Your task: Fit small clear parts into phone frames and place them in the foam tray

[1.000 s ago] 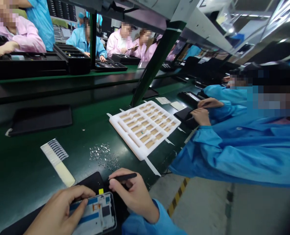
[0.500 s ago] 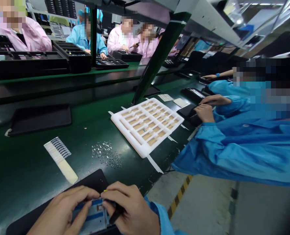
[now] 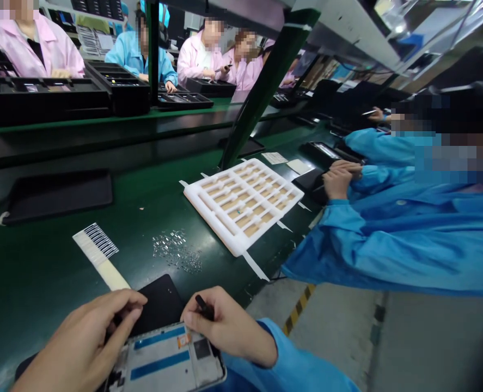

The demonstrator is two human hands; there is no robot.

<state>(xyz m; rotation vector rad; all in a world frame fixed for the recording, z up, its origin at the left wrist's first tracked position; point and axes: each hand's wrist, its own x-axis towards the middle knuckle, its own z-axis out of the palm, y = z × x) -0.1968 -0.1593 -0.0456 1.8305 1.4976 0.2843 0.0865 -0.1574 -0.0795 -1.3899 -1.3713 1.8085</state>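
Note:
A phone's metal mid-frame (image 3: 159, 363), silver with two blue strips and a small orange-brown part, is at the bottom middle, tilted. By its upper left side is my left hand (image 3: 88, 332), thumb and forefinger curled close together; whatever is between them is too small or hidden to name. My right hand (image 3: 227, 321) is closed around a dark pen-like tool (image 3: 204, 307) whose tip I cannot see. Its fingertips reach the frame's top edge near the orange-brown part. A black mat (image 3: 159, 299) lies behind the frame, partly covered by the left hand.
A pale card with rows of thin strips (image 3: 100, 253) and a scatter of tiny metal pieces (image 3: 176, 250) lie on the green bench. Beyond are a white slotted tray (image 3: 241, 204) taped down and a black tray (image 3: 57, 196). A co-worker's blue sleeve (image 3: 372, 228) is at right.
My hands have drawn apart, the left one moving left and up, the right one up. More of the phone frame shows now, and the dark tool points upward.

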